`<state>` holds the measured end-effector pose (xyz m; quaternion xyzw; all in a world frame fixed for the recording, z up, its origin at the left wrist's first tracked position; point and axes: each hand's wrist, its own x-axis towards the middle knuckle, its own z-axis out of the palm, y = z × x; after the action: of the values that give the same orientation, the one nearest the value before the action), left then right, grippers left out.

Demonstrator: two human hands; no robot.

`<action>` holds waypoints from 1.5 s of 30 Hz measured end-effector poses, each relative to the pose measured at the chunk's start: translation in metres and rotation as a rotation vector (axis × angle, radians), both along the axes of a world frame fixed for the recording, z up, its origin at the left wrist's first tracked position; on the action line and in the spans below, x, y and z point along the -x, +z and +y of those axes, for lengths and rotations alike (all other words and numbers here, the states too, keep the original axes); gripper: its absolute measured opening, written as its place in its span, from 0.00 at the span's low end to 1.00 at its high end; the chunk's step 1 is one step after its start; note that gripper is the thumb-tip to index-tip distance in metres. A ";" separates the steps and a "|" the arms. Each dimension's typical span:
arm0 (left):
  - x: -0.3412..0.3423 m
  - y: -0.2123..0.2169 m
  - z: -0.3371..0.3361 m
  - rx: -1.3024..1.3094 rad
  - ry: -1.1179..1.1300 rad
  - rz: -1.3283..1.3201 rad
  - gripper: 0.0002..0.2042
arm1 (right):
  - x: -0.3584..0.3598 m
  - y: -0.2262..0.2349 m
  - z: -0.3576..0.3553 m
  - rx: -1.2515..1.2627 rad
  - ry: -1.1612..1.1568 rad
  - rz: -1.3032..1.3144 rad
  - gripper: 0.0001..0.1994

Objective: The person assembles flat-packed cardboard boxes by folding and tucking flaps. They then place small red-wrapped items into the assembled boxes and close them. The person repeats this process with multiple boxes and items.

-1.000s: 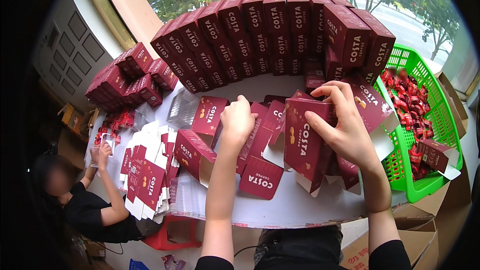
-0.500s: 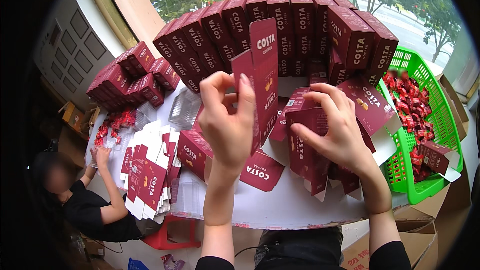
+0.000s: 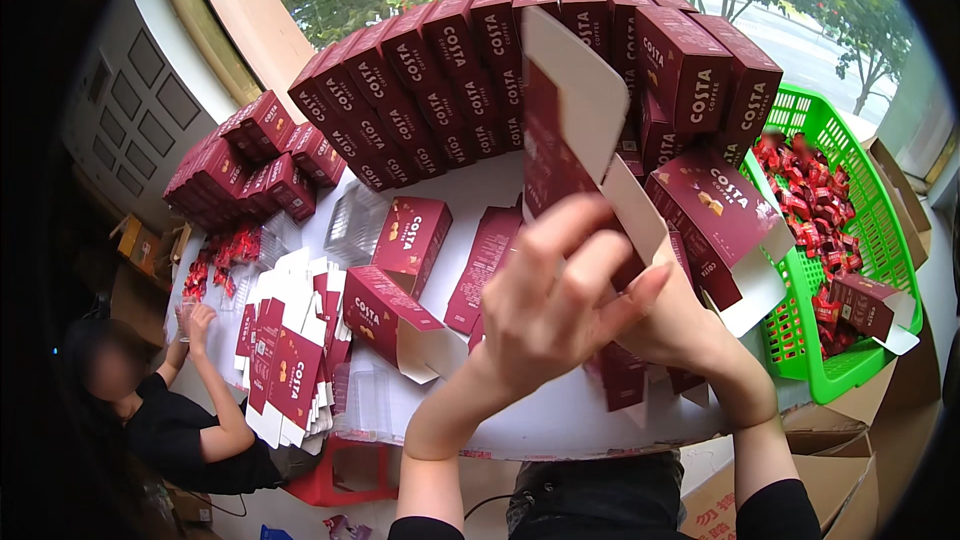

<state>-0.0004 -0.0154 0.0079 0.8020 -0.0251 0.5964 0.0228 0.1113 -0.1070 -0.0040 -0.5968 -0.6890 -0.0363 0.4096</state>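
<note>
In front of me my left hand (image 3: 550, 295) grips a maroon carton (image 3: 560, 145), its fingers curled and slightly blurred. The carton stands upright and partly unfolded, its white inside turned to the right. Close beside it is my right hand (image 3: 680, 330), its fingers hidden behind the carton and the left hand. Beneath the hands lie other maroon cartons (image 3: 625, 380), partly covered. To the left, an open-ended carton (image 3: 385, 315) lies on its side next to another carton (image 3: 412, 235). A further open carton (image 3: 715, 205) rests right of my hands.
Stacked maroon boxes (image 3: 430, 90) line the table's far edge. A green basket (image 3: 895, 230) of red wrapped pieces stands at the right. Flat cartons (image 3: 290, 360) are piled left, near clear plastic trays (image 3: 355, 225). A co-worker (image 3: 190, 410) sits at the far left.
My left hand has moved right with the carton, across to my right hand. The carton has turned, so its white inside now shows. The right hand's fingers have gone out of sight.
</note>
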 end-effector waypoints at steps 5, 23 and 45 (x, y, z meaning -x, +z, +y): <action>0.007 0.008 0.025 0.227 0.003 0.138 0.38 | -0.006 -0.005 0.003 -0.011 0.141 0.218 0.22; 0.004 0.001 0.045 0.279 -0.001 0.226 0.40 | -0.007 -0.003 0.003 0.070 0.240 0.288 0.47; 0.006 0.004 0.037 0.657 -0.457 0.187 0.42 | -0.005 0.007 0.005 -0.245 0.330 0.887 0.44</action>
<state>-0.0069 0.0212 0.0124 0.7766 -0.0087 0.4769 0.4116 0.1160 -0.1022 0.0028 -0.3848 -0.5243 0.2061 0.7312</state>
